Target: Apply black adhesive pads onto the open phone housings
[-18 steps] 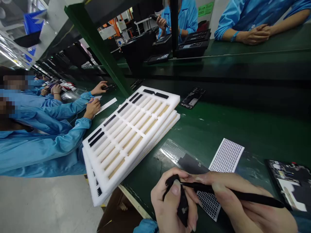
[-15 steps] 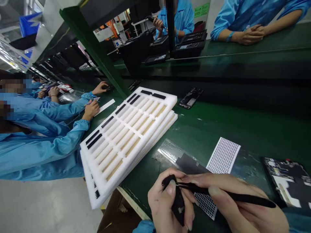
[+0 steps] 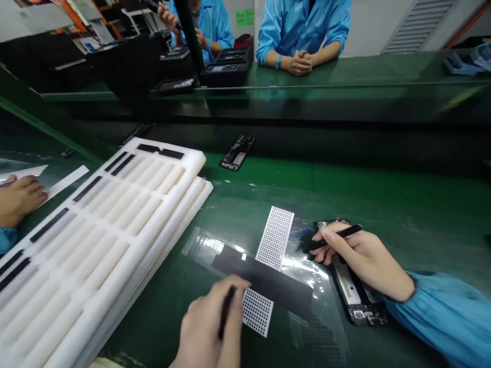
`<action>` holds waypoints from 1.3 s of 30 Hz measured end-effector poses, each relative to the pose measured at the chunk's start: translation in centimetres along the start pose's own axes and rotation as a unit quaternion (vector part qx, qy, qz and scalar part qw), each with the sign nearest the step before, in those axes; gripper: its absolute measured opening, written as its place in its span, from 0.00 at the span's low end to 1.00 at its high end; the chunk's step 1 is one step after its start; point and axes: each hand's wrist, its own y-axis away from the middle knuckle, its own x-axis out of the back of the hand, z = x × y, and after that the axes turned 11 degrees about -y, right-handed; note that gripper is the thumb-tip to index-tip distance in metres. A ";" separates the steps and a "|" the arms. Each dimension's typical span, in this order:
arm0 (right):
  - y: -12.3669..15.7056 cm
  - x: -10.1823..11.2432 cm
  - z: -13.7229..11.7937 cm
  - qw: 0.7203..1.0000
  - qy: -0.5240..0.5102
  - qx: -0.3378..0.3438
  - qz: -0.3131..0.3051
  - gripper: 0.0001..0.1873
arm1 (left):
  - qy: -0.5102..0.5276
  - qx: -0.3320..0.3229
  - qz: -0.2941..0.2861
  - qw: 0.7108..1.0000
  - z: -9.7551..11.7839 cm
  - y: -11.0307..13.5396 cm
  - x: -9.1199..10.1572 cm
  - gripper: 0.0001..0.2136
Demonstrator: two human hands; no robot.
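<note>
Flanking the dotted sheet (image 3: pixel 274 244), foam trays (image 3: pixel 115 225) left, phone frame (image 3: pixel 355 286) right.

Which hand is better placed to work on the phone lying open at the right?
Right. The right hand with its black tweezers rests over the phone; the left hand is apart, holding a black strip.

left hand (image 3: pixel 209 327): bare, ungloved, no ring or watch showing
right hand (image 3: pixel 360 255): bare, ungloved
right sleeve (image 3: pixel 441 317): light blue smock cloth, gathered cuff at wrist, loosely creased
</note>
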 end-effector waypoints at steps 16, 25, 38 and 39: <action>-2.4 1.9 1.4 0.995 0.002 0.049 0.088 0.25 | -0.423 -0.402 -0.125 0.802 3.2 -8.4 -6.0 0.36; -2.1 1.6 1.2 0.990 0.077 0.107 0.059 0.22 | -0.433 -0.402 -0.191 0.784 2.7 -8.8 -6.7 0.40; -0.1 1.2 -2.7 0.989 -0.016 0.099 0.106 0.25 | 0.161 0.000 -0.168 0.973 3.3 -7.3 -4.5 0.18; 0.7 0.8 -3.5 0.988 -0.018 0.112 0.109 0.22 | 0.272 0.070 -0.220 0.934 4.1 -7.0 -3.9 0.17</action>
